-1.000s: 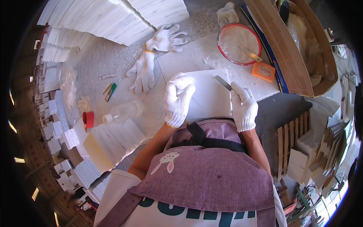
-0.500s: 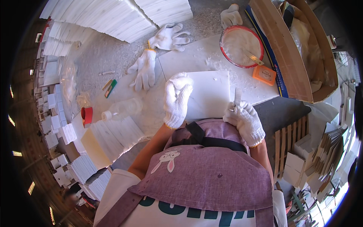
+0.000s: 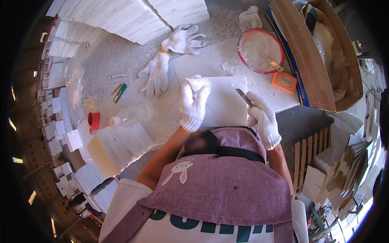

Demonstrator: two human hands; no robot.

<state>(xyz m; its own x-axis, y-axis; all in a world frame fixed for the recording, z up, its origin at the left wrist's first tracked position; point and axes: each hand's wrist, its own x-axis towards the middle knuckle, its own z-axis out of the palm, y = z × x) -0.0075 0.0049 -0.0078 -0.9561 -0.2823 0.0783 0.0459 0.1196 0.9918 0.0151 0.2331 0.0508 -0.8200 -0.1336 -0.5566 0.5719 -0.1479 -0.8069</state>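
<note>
right hand (image 3: 263, 119), gloved in white knitted fabric, is closed around a narrow, flat, grey metal blade (image 3: 244, 98), whose tip is angled up and to the left over a thin, white, rectangular, stone-like slab (image 3: 227, 103). the slab is laid on the pale stone bench (image 3: 214, 60), just beyond the purple cloth apron (image 3: 231, 186). left hand (image 3: 193, 103), likewise gloved, is curled at the slab's left side; whether the white lump at its fingertips is gripped cannot be told.

the following faults are judged possible. if the blade is tipped onto a corner, the slab's face may be scratched. if the slab is not braced by the left hand, it may be slid or turned under pressure. if the blade is allowed to skid leftward, the left glove may be cut. if the near edge is bumped by the apron, alignment may be lost.
</note>
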